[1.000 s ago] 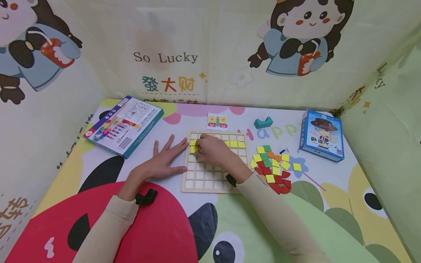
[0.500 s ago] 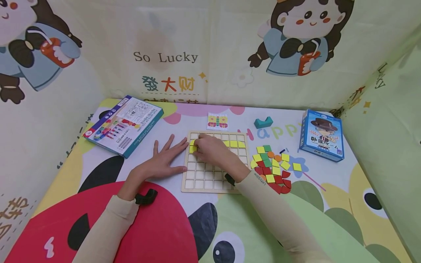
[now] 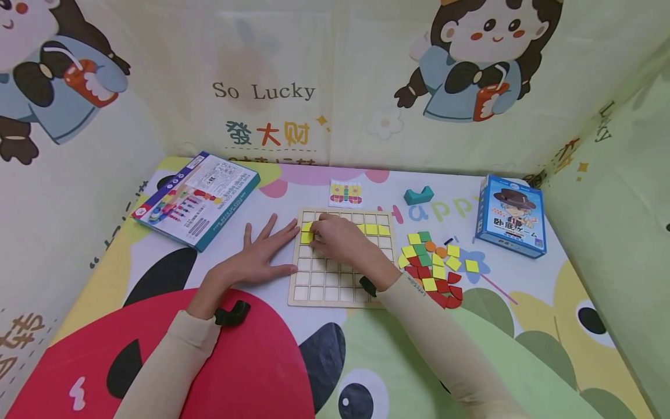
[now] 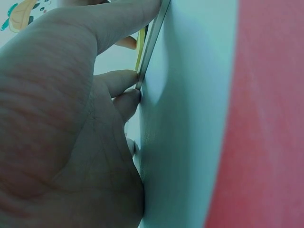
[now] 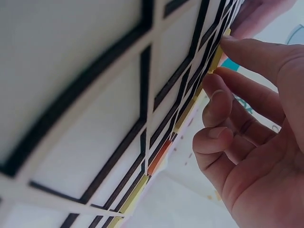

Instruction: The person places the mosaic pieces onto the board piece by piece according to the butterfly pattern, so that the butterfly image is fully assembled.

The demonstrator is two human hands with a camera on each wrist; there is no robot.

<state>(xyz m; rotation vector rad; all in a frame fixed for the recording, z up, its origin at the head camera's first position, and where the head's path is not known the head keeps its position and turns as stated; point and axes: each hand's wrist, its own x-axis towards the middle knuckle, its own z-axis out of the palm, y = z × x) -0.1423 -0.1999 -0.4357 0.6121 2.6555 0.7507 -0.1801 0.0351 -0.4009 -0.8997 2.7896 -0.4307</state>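
Two hands are in view, near each other but apart. The left hand lies spread on the printed cloth, its fingers straight, thumb and fingertips touching the near side of one grid board. The right hand is over the board's far half, fingers bent; its thumb and forefinger pinch one yellow tile at the grid.

On the board, two yellow shapes show between the hands; whether one is the pinched tile cannot be told. Three more yellow pieces lie just to the right of the right hand, in the same row. The right wrist view adds one orange piece on the board.

Loose pieces lie to the right of the right hand: nine yellow squares or near-squares, three green pieces, three orange discs, one partly covered, and one small dark piece. Red pieces number at least seven; overlap prevents an exact count.

Beyond the right hand: one butterfly card and, further right, one teal block. Boxes total two: one white-and-blue box beyond the left hand, one blue box well to the right of the right hand.
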